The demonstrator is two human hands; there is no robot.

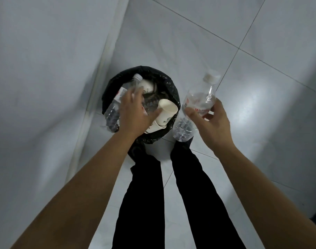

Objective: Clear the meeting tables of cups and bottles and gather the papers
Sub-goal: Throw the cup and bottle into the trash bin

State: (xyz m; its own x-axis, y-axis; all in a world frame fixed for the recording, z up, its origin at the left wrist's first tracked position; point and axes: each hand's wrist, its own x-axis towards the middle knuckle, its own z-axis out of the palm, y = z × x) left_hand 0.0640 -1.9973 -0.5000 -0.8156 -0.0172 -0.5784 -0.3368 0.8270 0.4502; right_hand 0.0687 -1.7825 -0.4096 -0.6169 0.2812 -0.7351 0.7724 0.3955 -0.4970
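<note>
Tiled floor [261, 51] lies open to the right, while the wall [37, 69] hems in the black-lined bin [165, 77] on the left. The right hand [205, 121] grips a clear bottle [194, 103] just right of the rim, its cap tilted up and away. The left hand [133, 112], fingers spread, hovers over the bin across a second bottle [114, 108], cap away, beside paper cups [167, 112].

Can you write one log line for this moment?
phase: binning | left hand: over bin, grip unclear | right hand: holds bottle beside bin
</note>
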